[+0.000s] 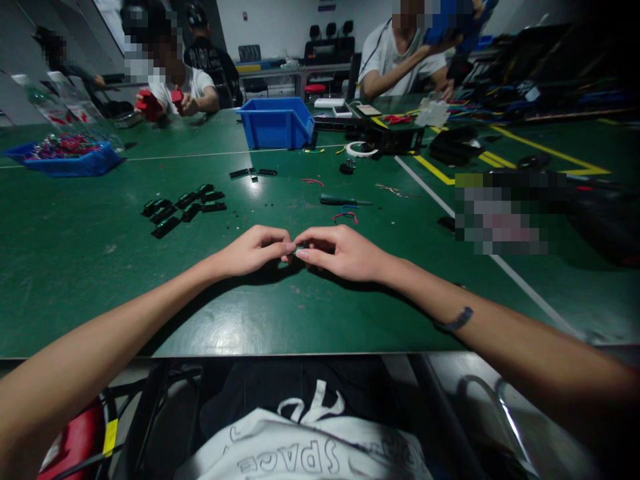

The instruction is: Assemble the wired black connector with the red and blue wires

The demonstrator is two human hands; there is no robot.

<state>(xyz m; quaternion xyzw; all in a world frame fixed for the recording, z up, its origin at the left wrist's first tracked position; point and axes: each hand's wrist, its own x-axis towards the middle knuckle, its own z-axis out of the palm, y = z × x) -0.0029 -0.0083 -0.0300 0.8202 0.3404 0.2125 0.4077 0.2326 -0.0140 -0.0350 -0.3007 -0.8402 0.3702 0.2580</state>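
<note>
White fabric with outlined lettering [285, 440] is seen nearest, below the edge of the glossy green tabletop [225, 313]. Just over that edge, a small dark piece [301, 247], mostly hidden, is being pinched between the fingertips of the left hand [255, 252] and right hand [345, 253], both curled. Beyond them, a dark green-handled screwdriver [337, 200] is laid near red and blue wire pieces [346, 215], while black rectangular parts [185, 207] are clustered to the left

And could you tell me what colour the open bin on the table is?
The bin is blue, clearest in the head view.
</note>
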